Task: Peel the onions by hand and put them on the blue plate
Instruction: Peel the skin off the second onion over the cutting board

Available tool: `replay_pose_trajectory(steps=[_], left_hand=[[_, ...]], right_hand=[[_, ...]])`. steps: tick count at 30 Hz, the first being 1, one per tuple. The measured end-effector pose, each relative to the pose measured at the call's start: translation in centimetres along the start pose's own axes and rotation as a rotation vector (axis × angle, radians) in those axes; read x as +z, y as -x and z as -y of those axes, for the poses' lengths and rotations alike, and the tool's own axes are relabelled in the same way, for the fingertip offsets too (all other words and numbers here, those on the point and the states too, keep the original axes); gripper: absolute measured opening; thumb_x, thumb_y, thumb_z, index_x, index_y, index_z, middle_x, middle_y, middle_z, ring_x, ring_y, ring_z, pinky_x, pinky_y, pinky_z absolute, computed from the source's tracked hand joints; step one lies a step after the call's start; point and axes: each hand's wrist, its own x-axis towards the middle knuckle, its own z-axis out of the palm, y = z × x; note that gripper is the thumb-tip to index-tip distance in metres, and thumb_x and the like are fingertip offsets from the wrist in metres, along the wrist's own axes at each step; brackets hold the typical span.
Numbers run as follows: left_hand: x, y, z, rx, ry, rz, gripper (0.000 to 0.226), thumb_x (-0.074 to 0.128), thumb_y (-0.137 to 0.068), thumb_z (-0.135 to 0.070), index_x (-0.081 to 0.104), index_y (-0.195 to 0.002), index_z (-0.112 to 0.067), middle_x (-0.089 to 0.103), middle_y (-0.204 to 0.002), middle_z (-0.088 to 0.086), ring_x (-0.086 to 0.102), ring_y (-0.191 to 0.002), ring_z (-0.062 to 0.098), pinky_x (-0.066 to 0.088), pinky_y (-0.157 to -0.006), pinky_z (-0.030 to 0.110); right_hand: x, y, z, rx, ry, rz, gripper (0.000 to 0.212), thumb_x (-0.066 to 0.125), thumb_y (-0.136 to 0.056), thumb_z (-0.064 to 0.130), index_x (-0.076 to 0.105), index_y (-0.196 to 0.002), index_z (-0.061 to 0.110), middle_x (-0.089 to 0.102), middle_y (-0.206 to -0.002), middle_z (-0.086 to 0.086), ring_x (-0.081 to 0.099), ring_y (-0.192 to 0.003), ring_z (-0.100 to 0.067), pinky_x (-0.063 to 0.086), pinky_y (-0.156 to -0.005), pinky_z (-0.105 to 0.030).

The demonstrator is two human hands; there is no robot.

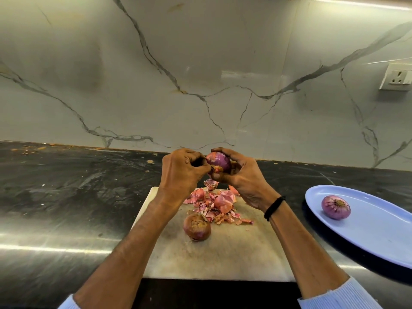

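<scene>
Board (223,259) lies on bench (55,208), centre, at the near edge. On the board: unpeeled onion (196,227) mid-left, peel pile (219,204) just behind it. Above the board's far end is the held onion (219,162), with left hand (180,170) pinching at its left side and right hand (240,175) gripping its right. Plate (379,237) sits on the bench right of the board, apart from it, with the plated onion (336,207) on its left part. Wall (200,74) stands behind the bench, socket (395,79) on it at far right.

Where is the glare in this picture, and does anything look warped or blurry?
Head view: bright glare streaks cross the dark countertop at lower left, and a light strip reflects off the marble backsplash at top right; the wide-angle lens bows the counter's back edge and stretches the blue plate; the held onion looks slightly soft.
</scene>
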Motion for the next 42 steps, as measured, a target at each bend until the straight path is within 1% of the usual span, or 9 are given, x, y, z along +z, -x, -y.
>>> replay_pose_trajectory(steps=[5, 10, 13, 18, 23, 27, 33, 38, 42], left_hand=[[-0.5, -0.4, -0.3, -0.115, 0.132, -0.024, 0.014, 0.080, -0.082, -0.018, 0.080, -0.093, -0.011, 0.072, -0.077, -0.011, 0.069, -0.066, 0.000, 0.055, -0.065, 0.011], [-0.6, -0.5, -0.6, -0.175, 0.192, 0.036, 0.017, 0.081, -0.082, -0.027, 0.080, -0.095, -0.017, 0.073, -0.077, -0.015, 0.071, -0.072, -0.002, 0.058, -0.067, 0.016], [-0.4, -0.3, -0.7, -0.142, 0.142, 0.053, 0.022, 0.082, -0.081, -0.026, 0.079, -0.100, -0.015, 0.076, -0.086, -0.007, 0.069, -0.074, -0.005, 0.056, -0.069, 0.011], [-0.2, -0.1, -0.5, -0.148, 0.091, 0.054, 0.019, 0.082, -0.081, -0.025, 0.080, -0.097, -0.015, 0.077, -0.085, -0.003, 0.070, -0.070, 0.000, 0.059, -0.068, 0.018], [-0.1, -0.3, -0.1, -0.148, 0.044, 0.013, 0.015, 0.080, -0.082, -0.019, 0.080, -0.093, -0.009, 0.077, -0.082, 0.003, 0.067, -0.065, -0.001, 0.057, -0.063, 0.014], [-0.1, -0.2, -0.5, -0.157, 0.099, 0.030, 0.018, 0.080, -0.082, -0.024, 0.080, -0.095, -0.011, 0.073, -0.077, -0.008, 0.068, -0.064, -0.002, 0.055, -0.061, 0.011], [-0.1, -0.2, -0.3, -0.144, 0.146, 0.059, 0.034, 0.081, -0.081, -0.021, 0.075, -0.112, -0.011, 0.076, -0.101, 0.000, 0.065, -0.081, -0.006, 0.051, -0.077, 0.004], [0.3, -0.2, 0.1, -0.068, 0.084, 0.058, 0.026, 0.079, -0.083, -0.016, 0.076, -0.108, -0.009, 0.076, -0.099, 0.006, 0.069, -0.083, 0.008, 0.055, -0.079, 0.013], [0.7, 0.0, 0.4, 0.044, 0.008, 0.023, 0.023, 0.080, -0.082, -0.013, 0.077, -0.103, -0.004, 0.074, -0.090, 0.009, 0.067, -0.074, 0.011, 0.050, -0.071, 0.004]], right_hand=[[0.0, 0.1, 0.4, -0.004, -0.005, 0.007, 0.062, 0.080, -0.071, -0.009, 0.063, -0.126, 0.014, 0.063, -0.126, -0.007, 0.065, -0.115, -0.022, 0.057, -0.092, -0.033], [0.3, 0.1, 0.7, -0.047, 0.073, -0.028, 0.060, 0.080, -0.072, -0.007, 0.062, -0.123, 0.019, 0.064, -0.122, -0.002, 0.065, -0.112, -0.015, 0.056, -0.088, -0.025], [0.1, 0.0, 0.6, -0.071, 0.130, -0.033, 0.060, 0.082, -0.072, -0.006, 0.062, -0.121, 0.021, 0.065, -0.122, -0.003, 0.065, -0.111, -0.013, 0.055, -0.087, -0.023], [0.1, -0.1, 0.4, -0.068, 0.238, -0.022, 0.061, 0.083, -0.073, -0.003, 0.061, -0.125, 0.020, 0.064, -0.119, 0.003, 0.064, -0.109, -0.007, 0.054, -0.089, -0.021], [0.1, -0.1, 0.0, -0.071, 0.324, -0.007, 0.064, 0.084, -0.073, -0.001, 0.061, -0.131, 0.013, 0.064, -0.121, 0.004, 0.063, -0.114, -0.015, 0.055, -0.096, -0.027], [0.0, -0.1, 0.2, -0.072, 0.293, -0.016, 0.064, 0.083, -0.072, -0.003, 0.061, -0.129, 0.016, 0.062, -0.121, 0.005, 0.063, -0.112, -0.010, 0.054, -0.094, -0.024], [0.0, -0.2, 0.2, -0.069, 0.288, -0.021, 0.064, 0.085, -0.072, -0.001, 0.061, -0.128, 0.018, 0.064, -0.122, 0.002, 0.063, -0.112, -0.008, 0.054, -0.094, -0.024], [0.1, 0.0, 0.1, -0.058, 0.288, -0.028, 0.065, 0.086, -0.071, 0.001, 0.061, -0.130, 0.011, 0.065, -0.122, -0.002, 0.063, -0.114, -0.015, 0.055, -0.097, -0.029], [0.5, 0.2, 0.5, -0.054, 0.287, -0.006, 0.058, 0.085, -0.072, 0.002, 0.063, -0.124, 0.016, 0.066, -0.117, 0.002, 0.064, -0.111, -0.014, 0.055, -0.095, -0.027]])
